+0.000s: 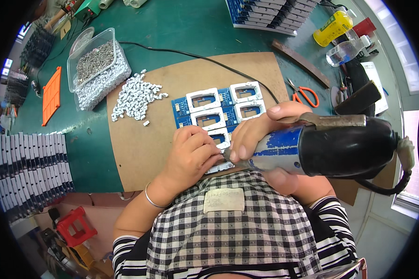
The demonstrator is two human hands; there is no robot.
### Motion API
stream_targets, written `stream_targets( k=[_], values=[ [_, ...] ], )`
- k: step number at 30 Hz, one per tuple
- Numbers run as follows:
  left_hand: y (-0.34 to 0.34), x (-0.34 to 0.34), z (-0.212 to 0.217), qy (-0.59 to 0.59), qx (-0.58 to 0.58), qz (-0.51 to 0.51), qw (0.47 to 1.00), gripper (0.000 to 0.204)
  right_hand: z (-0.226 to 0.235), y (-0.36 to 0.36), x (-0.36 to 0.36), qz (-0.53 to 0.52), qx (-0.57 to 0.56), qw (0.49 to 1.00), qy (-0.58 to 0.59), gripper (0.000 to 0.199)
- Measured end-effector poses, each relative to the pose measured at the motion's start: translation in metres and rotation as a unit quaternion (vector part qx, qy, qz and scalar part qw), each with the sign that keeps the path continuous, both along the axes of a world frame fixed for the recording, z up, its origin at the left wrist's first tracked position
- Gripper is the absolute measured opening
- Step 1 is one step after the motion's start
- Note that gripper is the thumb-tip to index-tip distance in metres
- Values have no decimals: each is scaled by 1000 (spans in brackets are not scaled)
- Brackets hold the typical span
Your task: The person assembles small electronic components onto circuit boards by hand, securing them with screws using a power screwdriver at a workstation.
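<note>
Two hands at work over a brown board mat (139, 139) on the green bench (181, 28). Right hand (260, 132) is wrapped tight around a blue-and-black electric screwdriver (321, 146), fingers curled over the barrel, thumb on top; tool lies nearly horizontal, nose pointing left toward the work, black cord looping off its rear end on the right. Left hand (191, 153) is bunched, fingertips pressed together and pinching down on the nearest white frame (221, 166) of a blue circuit board panel (219, 111), right at the driver's nose; whether a screw sits under the fingers I cannot tell. Panel lies mid-mat, just ahead of both hands, carrying white rectangular frames in rows; the near rows are partly covered by the hands. Loose pile of small white plastic parts (136, 96) sits on the mat's far-left corner. Clear plastic tub (97, 65) with small metal screws and more white parts stands just beyond, left of the mat. Orange-handled scissors (305, 93) lie at the mat's right edge. Stacks of finished boards (28, 172) line the left side of the bench, more stacks at the far edge. Yellow bottle (331, 28) far right.
</note>
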State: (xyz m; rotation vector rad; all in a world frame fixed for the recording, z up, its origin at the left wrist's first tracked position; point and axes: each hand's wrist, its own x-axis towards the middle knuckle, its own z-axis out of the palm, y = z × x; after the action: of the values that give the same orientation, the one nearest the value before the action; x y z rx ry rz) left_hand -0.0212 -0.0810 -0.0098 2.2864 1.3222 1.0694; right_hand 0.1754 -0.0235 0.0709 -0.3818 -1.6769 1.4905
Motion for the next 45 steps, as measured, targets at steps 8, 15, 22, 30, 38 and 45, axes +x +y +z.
stream_targets(
  k=[8,15,22,30,38,45],
  values=[
    [-3,-3,-2,-1,12,8,1000,23,4,3,0,3,70,995,-74,66],
    [-2,-2,-2,-6,17,8,1000,23,0,6,-3,17,48,998,-32,65],
    [0,-1,-1,-17,22,-4,1000,22,5,-1,-4,3,46,998,-47,61],
    [-4,-2,-5,4,16,22,1000,19,11,-4,-18,-3,148,979,-144,49],
    [-10,0,-7,15,38,54,998,20,3,-8,-31,51,40,997,-47,51],
    [-21,-5,3,43,41,82,995,20,-8,-4,-31,66,41,997,13,57]
  ],
)
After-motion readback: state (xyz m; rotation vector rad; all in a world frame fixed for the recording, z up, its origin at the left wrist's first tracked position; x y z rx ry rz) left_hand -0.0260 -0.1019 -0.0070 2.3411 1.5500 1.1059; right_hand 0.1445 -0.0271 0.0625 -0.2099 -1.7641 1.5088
